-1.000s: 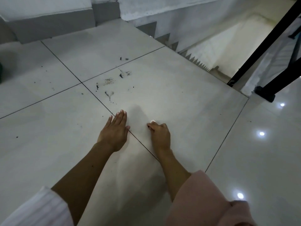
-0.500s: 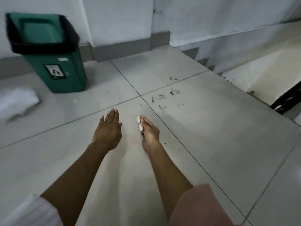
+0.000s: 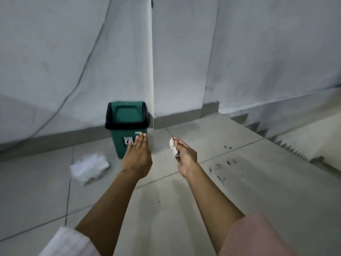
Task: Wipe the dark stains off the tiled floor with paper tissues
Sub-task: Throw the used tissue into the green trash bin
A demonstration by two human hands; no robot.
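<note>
Right hand (image 3: pixel 185 157) pinches a soiled tissue (image 3: pixel 173 147) right of the green bin (image 3: pixel 127 124) — likely binning it next; left hand (image 3: pixel 137 156) flat, empty.

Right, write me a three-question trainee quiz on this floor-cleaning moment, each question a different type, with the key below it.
1. True or false: the left hand grips a tissue.
2. Multiple choice: where do the spare white tissues lie?
A. inside the green bin
B. on the tiled floor left of the bin
C. on the stairs
3. Fill in: the right hand holds a crumpled, soiled ____.

Key
1. False: its fingers are straight and it holds nothing.
2. B.
3. Tissue. The dark stains remain on the floor to the right of that hand.
</note>
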